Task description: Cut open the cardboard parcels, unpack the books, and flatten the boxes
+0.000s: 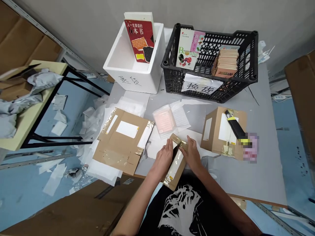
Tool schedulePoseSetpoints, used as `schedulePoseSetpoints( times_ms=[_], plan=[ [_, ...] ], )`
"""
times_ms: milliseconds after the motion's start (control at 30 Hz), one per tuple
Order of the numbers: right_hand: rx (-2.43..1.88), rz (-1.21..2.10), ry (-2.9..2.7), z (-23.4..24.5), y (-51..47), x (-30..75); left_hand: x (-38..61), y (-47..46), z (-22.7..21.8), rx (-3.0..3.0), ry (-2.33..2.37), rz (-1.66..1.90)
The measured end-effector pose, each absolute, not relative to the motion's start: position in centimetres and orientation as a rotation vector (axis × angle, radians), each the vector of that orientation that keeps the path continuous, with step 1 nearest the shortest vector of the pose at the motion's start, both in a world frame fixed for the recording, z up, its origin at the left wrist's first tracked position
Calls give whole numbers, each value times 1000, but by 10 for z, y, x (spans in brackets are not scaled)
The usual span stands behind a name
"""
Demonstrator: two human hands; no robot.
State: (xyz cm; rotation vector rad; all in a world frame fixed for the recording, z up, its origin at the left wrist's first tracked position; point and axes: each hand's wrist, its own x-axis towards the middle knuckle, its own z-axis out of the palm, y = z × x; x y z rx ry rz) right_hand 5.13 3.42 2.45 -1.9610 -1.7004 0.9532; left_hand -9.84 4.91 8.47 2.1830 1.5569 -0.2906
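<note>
both hands grip a narrow taped cardboard mailer [175, 172] at the near edge of the grey worktable [258, 183], the left hand [162, 158] along its left side and the right hand [192, 153] at its upper right, the mailer tilted across the edge. far left, crumpled grey mailer bags [22, 98] lie on a pale side table [41, 67]. on the worktable, a flattened cardboard sheet [120, 144] sits on white paper. behind it, a red book [139, 40] leans in a white foam box [130, 68]. a pink wrapped packet [163, 119] lies just above the hands. further right stands a black plastic crate [209, 62] of books, and a black-and-yellow utility knife [235, 126] rests on a cardboard box [216, 131].
</note>
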Motion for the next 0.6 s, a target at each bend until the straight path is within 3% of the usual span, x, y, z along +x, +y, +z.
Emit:
schedulePoseSetpoints(
  times_ms=[267, 600],
  plan=[
    [-1809, 971, -1565, -14, 20, 86, -144, 72, 54, 1590, 1513, 231],
    [-2099, 783, -1400, 19, 30, 35, -157, 70, 66, 1498, 1482, 407]
  ],
)
